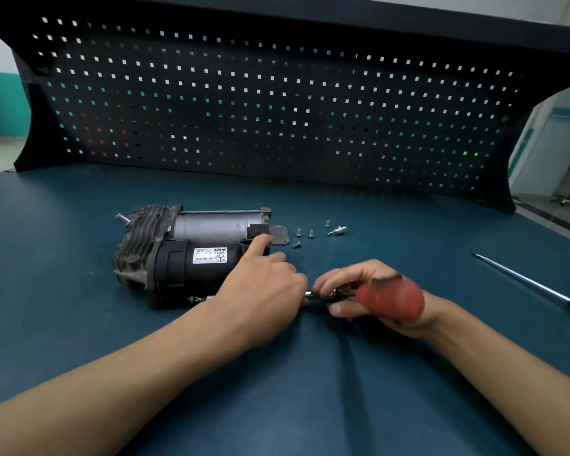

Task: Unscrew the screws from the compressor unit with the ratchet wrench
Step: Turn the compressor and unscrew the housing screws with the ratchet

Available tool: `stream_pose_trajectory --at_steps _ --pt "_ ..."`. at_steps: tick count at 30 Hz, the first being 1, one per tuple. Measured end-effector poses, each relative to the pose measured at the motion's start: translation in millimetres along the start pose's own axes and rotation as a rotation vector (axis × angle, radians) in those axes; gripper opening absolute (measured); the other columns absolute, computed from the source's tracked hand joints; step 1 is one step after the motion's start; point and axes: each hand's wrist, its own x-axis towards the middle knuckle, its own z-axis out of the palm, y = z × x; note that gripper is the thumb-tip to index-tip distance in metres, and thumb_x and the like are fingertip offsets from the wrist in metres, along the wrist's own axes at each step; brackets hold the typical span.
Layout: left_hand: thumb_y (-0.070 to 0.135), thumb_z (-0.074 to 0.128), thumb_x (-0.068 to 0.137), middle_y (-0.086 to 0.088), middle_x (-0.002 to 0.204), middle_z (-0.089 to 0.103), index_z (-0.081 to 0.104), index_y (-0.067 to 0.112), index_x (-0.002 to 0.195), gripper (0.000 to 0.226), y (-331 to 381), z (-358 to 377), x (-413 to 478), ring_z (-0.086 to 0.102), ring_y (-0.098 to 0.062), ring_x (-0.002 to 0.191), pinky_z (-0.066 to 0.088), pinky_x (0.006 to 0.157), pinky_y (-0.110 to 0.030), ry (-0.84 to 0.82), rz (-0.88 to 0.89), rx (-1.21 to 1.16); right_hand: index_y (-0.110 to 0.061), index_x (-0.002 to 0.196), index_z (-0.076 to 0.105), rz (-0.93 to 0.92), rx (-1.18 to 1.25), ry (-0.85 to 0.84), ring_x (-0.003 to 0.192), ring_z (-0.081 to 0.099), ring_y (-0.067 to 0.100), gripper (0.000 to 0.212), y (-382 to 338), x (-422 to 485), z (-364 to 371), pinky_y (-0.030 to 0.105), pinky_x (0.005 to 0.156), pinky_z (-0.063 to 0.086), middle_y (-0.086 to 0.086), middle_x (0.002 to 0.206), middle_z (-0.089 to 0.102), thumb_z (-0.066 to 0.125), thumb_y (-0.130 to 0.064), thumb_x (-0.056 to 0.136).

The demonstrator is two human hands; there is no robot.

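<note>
Unscrewing step: ratchet wrench [390,302] is clenched in right hand [369,278], tip at the near edge of compressor unit [191,251], 10 o'clock on counter [79,324]. Left hand [260,284] is laid over shaft, grip cannot be told. Next, a steady anticlockwise swing is needed.

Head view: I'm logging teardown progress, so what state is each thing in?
compressor unit, lying on the table, left hand resting on it.
ratchet wrench, gripped by the right hand, shaft towards the compressor unit.
screws, four loose on the table.
fitting, loose beside the screws.
screwdriver, lying untouched at right.
</note>
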Motion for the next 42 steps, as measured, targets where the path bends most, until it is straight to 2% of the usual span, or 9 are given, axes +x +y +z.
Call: stream_pose_trajectory --at_steps 2,5,10,13,17,24,28,34,42 --pt "0.030 0.045 0.098 0.005 0.086 0.067 0.059 0.024 0.088 0.019 1 0 1 0.059 -0.022 0.089 0.009 0.103 -0.045 0.000 -0.014 0.003 -0.017 0.081 0.077 0.007 -0.041 -0.002 0.093 0.069 0.009 0.036 -1 1 0 0.021 0.081 0.051 -0.002 0.099 0.076 0.077 0.018 0.072" --pt "0.031 0.045 0.099 0.004 0.088 0.068 0.057 0.025 0.088 0.017 2 0 2 0.060 -0.022 0.091 0.008 0.103 -0.045 -0.002 -0.029 -0.003 -0.018 0.085 0.079 0.041 0.037 0.020 0.086 0.068 0.010 0.025 -1 0 2 0.021 0.067 0.051 0.002 0.099 0.075 0.079 0.002 0.069" --pt "0.041 0.047 0.099 0.004 0.090 0.069 0.044 0.030 0.083 0.020 2 -2 5 0.061 -0.022 0.095 0.008 0.102 -0.043 -0.008 -0.040 -0.029 -0.013 0.099 0.077 0.158 0.112 0.038 0.082 0.067 0.014 0.020 1 4 0 0.020 0.055 0.048 0.011 0.094 0.072 0.072 -0.002 0.083" --pt "0.045 0.049 0.098 0.002 0.092 0.069 0.053 0.029 0.087 0.020 2 -3 6 0.062 -0.022 0.096 0.009 0.102 -0.040 -0.002 -0.055 -0.053 -0.008 0.107 0.072 0.197 0.174 0.043 0.080 0.068 0.014 0.033 0 8 1 0.018 0.051 0.048 0.007 0.099 0.074 0.073 -0.017 0.075" --pt "0.040 0.049 0.097 0.002 0.095 0.069 0.058 0.026 0.094 0.017 2 -2 6 0.062 -0.023 0.096 0.013 0.104 -0.041 0.015 -0.071 -0.052 -0.011 0.112 0.067 0.244 0.241 0.057 0.078 0.071 0.018 0.041 -2 10 0 0.020 0.050 0.049 0.007 0.112 0.075 0.073 -0.025 0.073" --pt "0.033 0.049 0.096 0.003 0.094 0.066 0.040 0.027 0.089 0.012 3 -3 4 0.062 -0.024 0.096 0.016 0.107 -0.041 0.032 -0.083 -0.086 -0.009 0.114 0.064 0.287 0.249 0.077 0.068 0.071 0.022 0.046 -4 12 0 0.020 0.046 0.048 0.010 0.111 0.075 0.067 -0.038 0.078" --pt "0.033 0.054 0.094 0.003 0.092 0.066 0.041 0.026 0.088 0.015 4 -3 3 0.063 -0.024 0.095 0.019 0.107 -0.043 0.037 -0.082 -0.074 -0.008 0.110 0.063 0.304 0.282 0.095 0.058 0.068 0.024 0.040 -2 12 -3 0.021 0.041 0.047 0.013 0.105 0.075 0.065 -0.036 0.082" --pt "0.030 0.063 0.088 0.003 0.084 0.067 0.047 0.025 0.084 0.017 4 -4 2 0.066 -0.025 0.087 0.028 0.106 -0.043 0.046 -0.080 -0.070 -0.008 0.102 0.062 0.321 0.283 0.045 0.054 0.063 0.017 0.036 -2 12 -6 0.019 0.041 0.046 0.005 0.080 0.068 0.075 -0.029 0.076" --pt "0.048 0.055 0.094 0.002 0.095 0.066 0.047 0.025 0.091 0.024 2 -8 1 0.061 -0.024 0.098 0.014 0.106 -0.040 -0.022 -0.068 -0.062 -0.008 0.102 0.064 0.296 0.268 0.025 0.057 0.064 0.018 0.037 0 11 -8 0.019 0.043 0.046 0.006 0.084 0.065 0.078 -0.024 0.071"
